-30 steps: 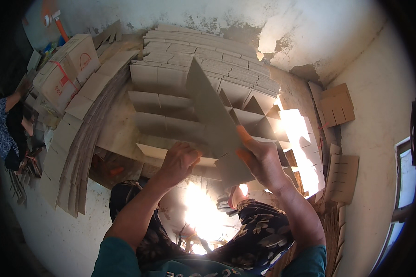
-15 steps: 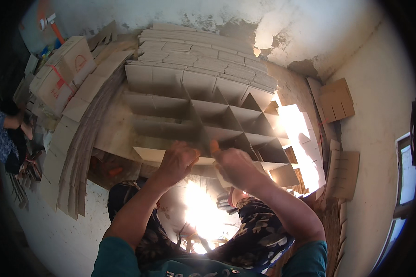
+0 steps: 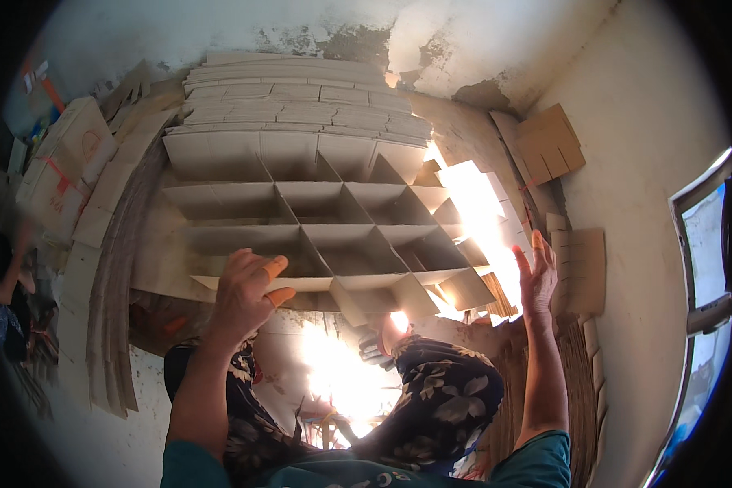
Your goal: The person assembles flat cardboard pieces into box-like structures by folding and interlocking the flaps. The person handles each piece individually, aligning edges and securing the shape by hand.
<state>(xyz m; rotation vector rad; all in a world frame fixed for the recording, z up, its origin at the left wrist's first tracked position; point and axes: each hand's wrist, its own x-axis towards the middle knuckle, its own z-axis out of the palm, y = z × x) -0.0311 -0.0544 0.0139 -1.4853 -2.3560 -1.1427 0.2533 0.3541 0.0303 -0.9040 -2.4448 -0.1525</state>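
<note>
Peeling plaster (image 3: 354, 47) backs a red-printed carton (image 3: 67, 167) and cardboard grid (image 3: 346, 238); left hand (image 3: 246, 294) at the grid's near edge, grip unclear, right hand (image 3: 538, 281) spread and empty.

The head view looks down on cardboard dividers (image 3: 346, 241).

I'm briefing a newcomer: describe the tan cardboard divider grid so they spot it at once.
Start at the peeling white wall; before it lies a long stack of greyish cardboard strips. Nearer the camera sits the tan cardboard divider grid. Unlike that stack, it stands on edge, crisscrossed into an open lattice.
</note>
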